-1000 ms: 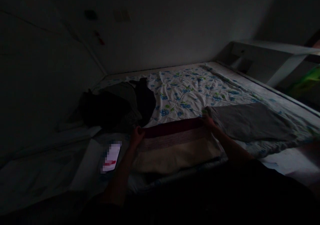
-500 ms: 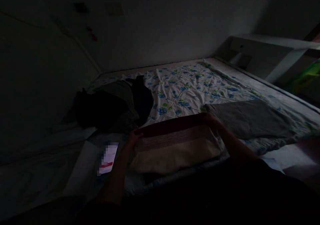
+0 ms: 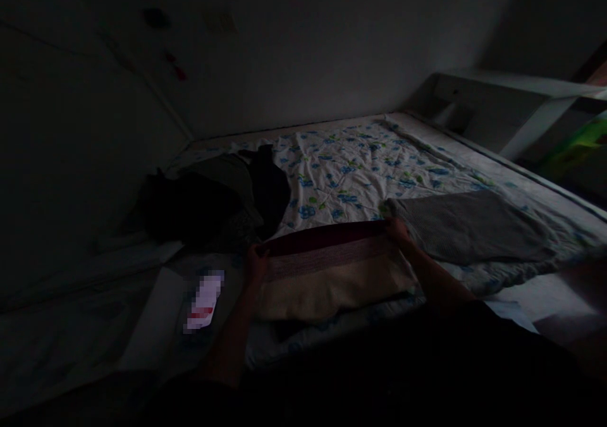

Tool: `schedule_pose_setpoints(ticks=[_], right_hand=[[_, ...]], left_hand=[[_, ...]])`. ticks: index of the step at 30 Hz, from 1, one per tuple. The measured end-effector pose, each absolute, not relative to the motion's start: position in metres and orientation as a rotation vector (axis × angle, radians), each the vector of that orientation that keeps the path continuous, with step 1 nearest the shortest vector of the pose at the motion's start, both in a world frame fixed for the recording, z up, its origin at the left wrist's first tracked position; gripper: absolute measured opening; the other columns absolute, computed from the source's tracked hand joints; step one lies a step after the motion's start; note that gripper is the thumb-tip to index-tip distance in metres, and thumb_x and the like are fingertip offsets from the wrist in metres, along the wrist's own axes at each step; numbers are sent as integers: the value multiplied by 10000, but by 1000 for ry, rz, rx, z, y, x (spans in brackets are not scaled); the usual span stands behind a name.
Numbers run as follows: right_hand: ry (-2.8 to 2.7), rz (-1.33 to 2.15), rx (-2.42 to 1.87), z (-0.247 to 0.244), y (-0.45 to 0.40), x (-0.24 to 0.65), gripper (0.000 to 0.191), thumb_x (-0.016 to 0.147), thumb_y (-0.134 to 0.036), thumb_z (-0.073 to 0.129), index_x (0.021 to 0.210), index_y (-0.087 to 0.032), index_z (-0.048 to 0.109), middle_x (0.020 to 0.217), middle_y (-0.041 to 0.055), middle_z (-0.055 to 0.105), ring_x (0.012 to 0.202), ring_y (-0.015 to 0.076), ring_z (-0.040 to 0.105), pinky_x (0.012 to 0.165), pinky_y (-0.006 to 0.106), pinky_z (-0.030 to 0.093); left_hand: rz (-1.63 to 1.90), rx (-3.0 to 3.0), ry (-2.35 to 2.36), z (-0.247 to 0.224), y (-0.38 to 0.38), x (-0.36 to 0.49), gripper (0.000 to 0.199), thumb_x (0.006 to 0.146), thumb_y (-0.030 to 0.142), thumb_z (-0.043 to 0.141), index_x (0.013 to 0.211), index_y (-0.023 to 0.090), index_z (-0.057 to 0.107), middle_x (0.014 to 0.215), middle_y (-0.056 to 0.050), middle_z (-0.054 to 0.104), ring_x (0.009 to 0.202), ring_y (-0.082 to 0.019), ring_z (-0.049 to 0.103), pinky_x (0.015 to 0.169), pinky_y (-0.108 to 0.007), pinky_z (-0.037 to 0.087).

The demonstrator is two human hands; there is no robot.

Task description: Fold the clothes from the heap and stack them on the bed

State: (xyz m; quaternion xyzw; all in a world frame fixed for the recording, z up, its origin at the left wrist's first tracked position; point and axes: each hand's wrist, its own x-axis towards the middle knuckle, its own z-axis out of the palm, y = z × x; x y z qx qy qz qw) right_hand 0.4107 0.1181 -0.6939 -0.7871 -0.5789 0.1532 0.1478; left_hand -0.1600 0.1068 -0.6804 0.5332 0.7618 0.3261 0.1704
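A knitted garment (image 3: 332, 284), perhaps a sweater, stretches between my hands in bands of dark red, mottled pink and beige. My left hand (image 3: 257, 264) grips its far left corner. Its far right corner is pinched in my right hand (image 3: 397, 229). The dark red edge is drawn nearly straight between them, while the beige part lies towards me on the bed. To the right, close by my right hand, a grey folded knit garment (image 3: 474, 224) lies flat. The dim light hides the fingertips.
Dark clothes (image 3: 208, 199) are heaped on the left of the bed. A lit phone (image 3: 205, 303) lies left of my left forearm. The flowered bed sheet (image 3: 341, 161) reaches back to the wall. A white shelf unit (image 3: 502, 111) stands at the far right.
The garment's near edge has drawn in slightly. My left hand has shifted a little, and the dark red band sits a bit lower at the right. Both hands keep their hold.
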Motion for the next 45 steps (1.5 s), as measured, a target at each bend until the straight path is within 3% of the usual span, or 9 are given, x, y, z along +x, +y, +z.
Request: schedule_pose_setpoints(ticks=[5,9,16,21,25,28,35,43,45], right_hand=[[-1691,377,-2327,-693,117,395,530,1074,-223,602,1572,-86,720,1472,266,771,1333,365,753,1116,450,593],[-1712,314,-2372,-691,116,373,580,1100,-174,515,1658,-75,640,1591,302,685,1424,404,676,1149,500,555],[-1972,202,-2149,-685,111,314,656,1122,-136,444,1766,-59,541,1785,296,535,1635,416,491,1344,557,411],[-2204,317,-1855,-685,102,198,609,1194,-269,521,1793,-158,531,1854,156,528,1696,291,477,1392,397,379],[-2299,391,-1654,-686,92,110,635,1232,-333,480,1859,-235,468,1921,76,434,1787,263,389,1434,410,329],[-2393,456,-1560,-686,86,85,643,1242,-355,391,1869,-241,478,1929,71,389,1798,321,370,1461,474,274],[-2380,467,-1671,-694,84,167,702,1238,-581,390,1889,-326,455,1951,47,322,1821,358,304,1492,551,206],[-2198,484,-2200,-699,89,346,733,1272,-584,367,1927,-254,349,1996,126,217,1844,364,220,1442,682,270],[-2231,541,-2189,-700,89,367,675,1267,-536,406,1894,-286,434,1997,114,224,1853,377,183,1425,715,283]], left_hand=[[872,2009,2218,-667,97,-129,576,1021,196,635,1595,155,650,1666,-247,652,1606,-418,592,1365,-608,467],[651,2325,1912,-672,84,-101,562,1105,294,576,1646,183,678,1740,-202,644,1649,-377,573,1425,-540,407],[383,2456,1792,-695,60,-84,624,1163,365,456,1719,174,665,1823,-159,590,1728,-379,508,1477,-595,291],[434,2479,1819,-698,58,-86,637,1165,360,440,1749,201,640,1822,-138,595,1729,-365,512,1480,-581,295],[385,2479,1874,-703,58,-90,658,1153,336,433,1747,133,632,1820,-185,582,1713,-388,532,1461,-588,337],[331,2501,1899,-705,59,-92,647,1146,309,422,1725,135,654,1813,-169,592,1697,-382,554,1438,-588,381],[359,2505,1943,-701,58,-87,669,1154,352,455,1746,87,618,1821,-210,569,1704,-383,549,1454,-578,356],[300,2494,1914,-706,70,-93,690,1151,373,438,1738,51,607,1821,-230,555,1717,-401,532,1454,-602,355],[235,2466,1886,-703,75,-97,696,1149,393,457,1745,61,597,1831,-223,544,1735,-387,510,1459,-584,354]])
